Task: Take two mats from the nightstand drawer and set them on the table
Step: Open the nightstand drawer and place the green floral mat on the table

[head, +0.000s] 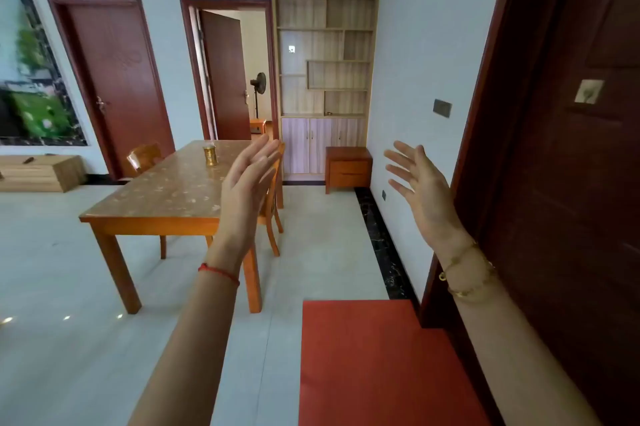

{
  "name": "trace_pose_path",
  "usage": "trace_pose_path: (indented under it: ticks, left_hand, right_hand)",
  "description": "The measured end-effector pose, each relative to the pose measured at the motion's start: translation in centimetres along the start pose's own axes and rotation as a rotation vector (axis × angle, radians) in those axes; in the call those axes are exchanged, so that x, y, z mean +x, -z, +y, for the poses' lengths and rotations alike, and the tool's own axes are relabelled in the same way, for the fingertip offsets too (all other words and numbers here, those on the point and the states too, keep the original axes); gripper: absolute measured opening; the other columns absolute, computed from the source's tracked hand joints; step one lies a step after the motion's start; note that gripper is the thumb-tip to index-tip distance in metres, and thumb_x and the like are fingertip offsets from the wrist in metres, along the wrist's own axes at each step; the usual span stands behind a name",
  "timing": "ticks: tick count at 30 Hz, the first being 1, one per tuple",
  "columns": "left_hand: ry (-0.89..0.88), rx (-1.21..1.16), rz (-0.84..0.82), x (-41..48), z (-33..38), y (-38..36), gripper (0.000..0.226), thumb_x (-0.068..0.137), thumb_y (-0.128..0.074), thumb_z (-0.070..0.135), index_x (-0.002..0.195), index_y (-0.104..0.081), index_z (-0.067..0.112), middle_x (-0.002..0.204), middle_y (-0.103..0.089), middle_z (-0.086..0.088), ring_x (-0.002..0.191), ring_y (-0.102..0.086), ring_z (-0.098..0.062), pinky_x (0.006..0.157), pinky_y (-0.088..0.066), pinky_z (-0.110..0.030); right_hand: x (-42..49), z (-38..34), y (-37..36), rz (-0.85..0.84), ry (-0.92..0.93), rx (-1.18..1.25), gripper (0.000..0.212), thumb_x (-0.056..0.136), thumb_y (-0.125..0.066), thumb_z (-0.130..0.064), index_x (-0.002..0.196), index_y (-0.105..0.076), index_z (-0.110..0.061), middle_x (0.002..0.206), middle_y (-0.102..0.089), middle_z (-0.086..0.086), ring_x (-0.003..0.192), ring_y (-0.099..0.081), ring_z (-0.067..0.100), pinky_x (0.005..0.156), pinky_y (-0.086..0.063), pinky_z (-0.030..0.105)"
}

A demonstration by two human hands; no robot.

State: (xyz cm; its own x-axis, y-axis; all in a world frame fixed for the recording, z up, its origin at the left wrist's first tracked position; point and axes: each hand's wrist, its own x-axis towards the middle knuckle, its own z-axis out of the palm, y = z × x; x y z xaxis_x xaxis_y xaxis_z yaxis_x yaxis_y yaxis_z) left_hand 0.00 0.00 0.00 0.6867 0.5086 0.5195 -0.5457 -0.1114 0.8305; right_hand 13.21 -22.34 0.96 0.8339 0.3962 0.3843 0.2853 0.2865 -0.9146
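An orange wooden nightstand (pixel 348 165) with two closed drawers stands against the far wall, below a tall shelf unit. A wooden dining table (pixel 166 193) with a patterned top stands in the middle left of the room. My left hand (pixel 247 183) is raised in front of me, fingers straight and apart, holding nothing. My right hand (pixel 420 188) is raised at the right, palm facing inward, fingers spread and empty. Both hands are far from the nightstand. No mats are visible.
A small gold tin (pixel 210 155) sits on the table. Wooden chairs (pixel 273 204) stand at its sides. A red floor mat (pixel 377 363) lies at my feet beside a dark door (pixel 571 183) on the right. Pale tiled floor runs between the table and the nightstand.
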Motion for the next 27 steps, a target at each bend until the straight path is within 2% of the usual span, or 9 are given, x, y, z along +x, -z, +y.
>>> trace_pose_path:
  ticks: [6,13,17,23,27]
  left_hand:
    - [0.075,-0.024,0.042,5.2,-5.3,0.7,0.045,0.096,-0.052,0.027,0.14,-0.054,0.019,0.136,-0.065,0.001,0.129,-0.059,-0.014,0.114,-0.041,-0.041]
    - [0.088,-0.121,0.02,14.7,-11.8,-0.1,0.047,0.093,-0.055,0.024,0.139,-0.055,0.015,0.135,-0.065,-0.003,0.127,-0.06,-0.017,0.115,-0.04,-0.042]
    - [0.096,-0.109,-0.018,18.8,-15.0,-1.0,0.054,0.093,-0.054,0.026,0.144,-0.049,0.011,0.14,-0.061,-0.006,0.131,-0.057,-0.021,0.116,-0.038,-0.045]
    - [0.161,-0.122,-0.028,24.2,-21.0,-2.3,0.043,0.103,-0.045,0.013,0.145,-0.047,0.008,0.141,-0.06,-0.01,0.132,-0.056,-0.022,0.118,-0.035,-0.046]
    - [0.179,-0.094,0.004,27.7,-25.1,-3.3,0.043,0.101,-0.046,0.015,0.144,-0.049,0.009,0.14,-0.061,-0.007,0.131,-0.057,-0.02,0.117,-0.037,-0.044]
  right_hand:
    - [6.0,4.2,-0.4,0.033,-0.096,0.021,0.049,0.102,-0.029,-0.045,0.138,-0.051,-0.019,0.13,-0.061,-0.003,0.12,-0.056,0.012,0.111,-0.038,0.041]
    - [15.3,9.6,0.9,0.069,-0.08,0.02,0.049,0.101,-0.03,-0.046,0.135,-0.053,-0.02,0.13,-0.062,-0.003,0.122,-0.056,0.012,0.11,-0.038,0.041]
    - [19.3,12.0,1.8,0.091,-0.094,0.025,0.047,0.101,-0.031,-0.045,0.134,-0.054,-0.021,0.13,-0.062,-0.003,0.122,-0.056,0.012,0.111,-0.039,0.041]
    - [25.9,16.2,3.5,0.121,-0.137,0.033,0.046,0.102,-0.031,-0.044,0.132,-0.056,-0.02,0.13,-0.062,-0.002,0.122,-0.056,0.014,0.11,-0.039,0.041]
    - [30.5,19.5,4.9,0.111,-0.154,0.029,0.048,0.101,-0.031,-0.045,0.135,-0.054,-0.019,0.131,-0.061,-0.002,0.122,-0.056,0.013,0.11,-0.039,0.04]
